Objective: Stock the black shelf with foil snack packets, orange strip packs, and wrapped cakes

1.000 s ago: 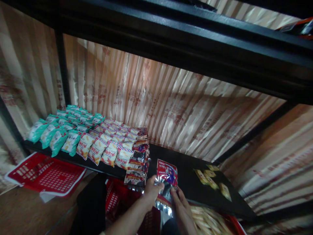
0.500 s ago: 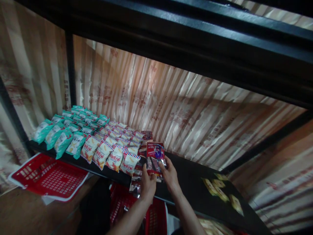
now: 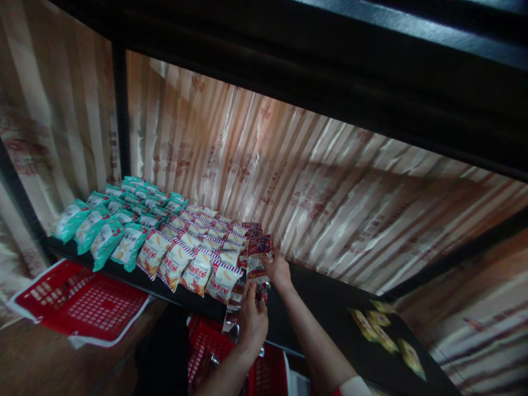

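fingers (image 3: 248, 292) of left hand (image 3: 253, 320) and right hand (image 3: 280, 270) clamp a red packet (image 3: 258, 246).

Dim light; glare streaks the curtain (image 3: 247, 148), shadow darkens the overhead shelf (image 3: 330, 82), and the yellow packets (image 3: 384, 337) look blurred.

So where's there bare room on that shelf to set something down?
The widest bare patch of black shelf lies between the right hand and the yellow packets. The shelf's left half is crowded: teal bags, white bags, then dark red packets by the left hand.
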Demonstrator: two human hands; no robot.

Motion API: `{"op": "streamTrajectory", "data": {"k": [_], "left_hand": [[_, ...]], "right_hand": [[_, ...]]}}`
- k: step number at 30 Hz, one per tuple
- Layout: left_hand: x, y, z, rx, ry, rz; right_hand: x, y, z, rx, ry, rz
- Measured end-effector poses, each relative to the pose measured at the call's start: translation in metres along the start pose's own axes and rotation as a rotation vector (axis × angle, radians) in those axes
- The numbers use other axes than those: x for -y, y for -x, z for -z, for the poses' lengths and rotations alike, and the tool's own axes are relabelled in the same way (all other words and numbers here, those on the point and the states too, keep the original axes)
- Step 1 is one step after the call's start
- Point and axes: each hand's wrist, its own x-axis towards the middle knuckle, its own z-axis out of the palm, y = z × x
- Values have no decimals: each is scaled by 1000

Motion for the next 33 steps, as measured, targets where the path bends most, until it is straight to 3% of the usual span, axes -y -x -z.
{"op": "streamTrajectory", "data": {"k": [12, 21, 33], "left_hand": [[-3, -7, 1, -13, -63, -92], [-13, -7, 7, -37, -100, -64], [-9, -11, 4, -50, -122, -108]], "right_hand": [[18, -19, -6, 42, 137, 22], [26, -16, -9, 76, 188, -7], [31, -16, -10, 120, 264, 23]]}}
